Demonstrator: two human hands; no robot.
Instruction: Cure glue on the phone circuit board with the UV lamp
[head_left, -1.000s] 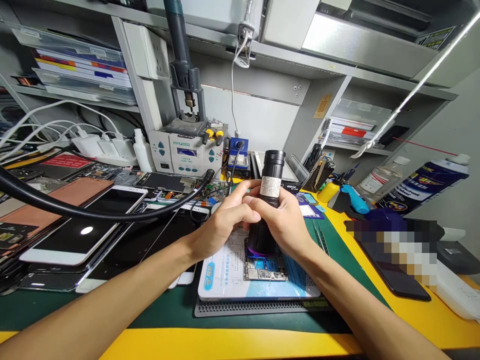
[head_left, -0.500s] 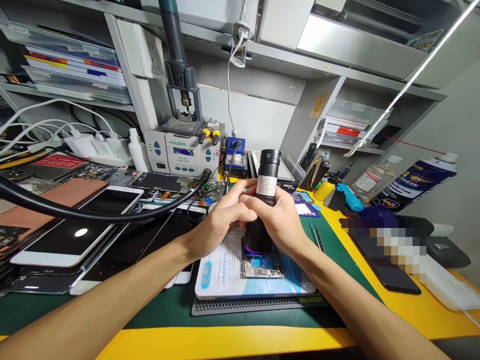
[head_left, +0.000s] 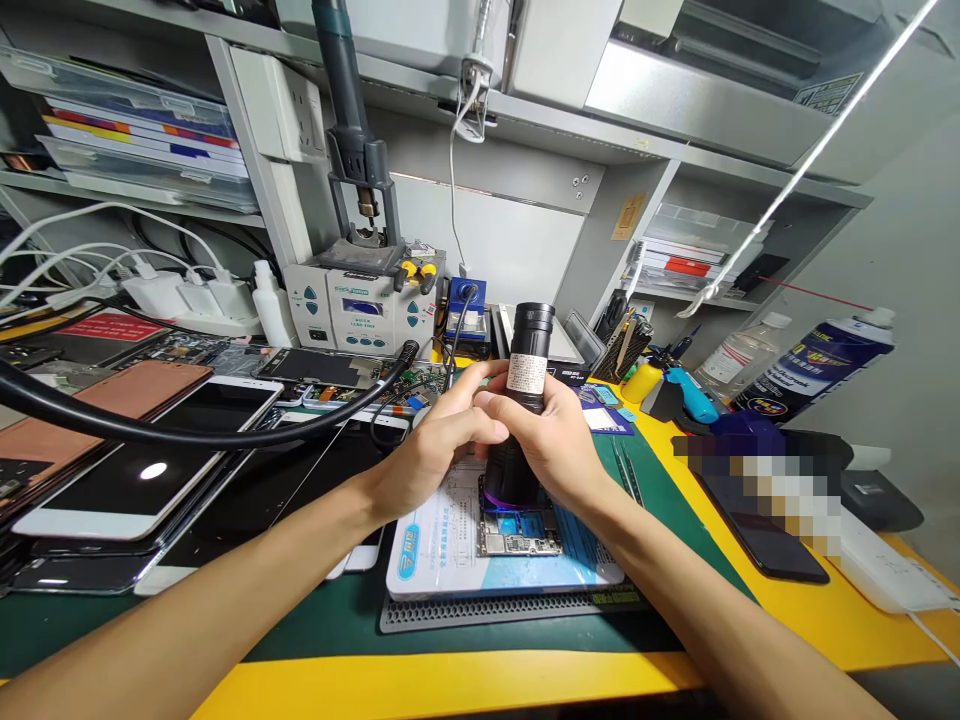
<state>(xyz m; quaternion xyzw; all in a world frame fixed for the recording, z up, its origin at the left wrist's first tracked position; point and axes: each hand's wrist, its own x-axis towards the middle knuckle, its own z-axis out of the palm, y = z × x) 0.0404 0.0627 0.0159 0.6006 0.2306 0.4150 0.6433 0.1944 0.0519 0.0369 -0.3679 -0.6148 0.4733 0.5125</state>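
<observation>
A black UV flashlight (head_left: 527, 345) with a white label stands nearly upright, head down, and violet light glows at its lower rim. My right hand (head_left: 564, 440) is wrapped round its barrel, thumb across the front. On the other side my left hand (head_left: 450, 425) closes against the barrel, its fingertips partly hidden behind it. Directly below the flashlight lies a phone circuit board (head_left: 519, 535), lit blue and partly covered by the flashlight's head. That board rests on a white and blue printed mat (head_left: 442, 560), which lies over a grey perforated plate (head_left: 420, 614).
Several phones (head_left: 150, 470) crowd the left, crossed by a thick black hose (head_left: 225, 432). A hot-air station (head_left: 364, 308) stands behind. Tweezers (head_left: 627, 470) lie right of the mat. Farther right are a spray can (head_left: 817, 365), a clear bottle (head_left: 742, 355) and a dark phone (head_left: 757, 520).
The whole view has shifted slightly, so everything sits a little farther left. Both hands keep the flashlight over the circuit board, with no clear change in grip.
</observation>
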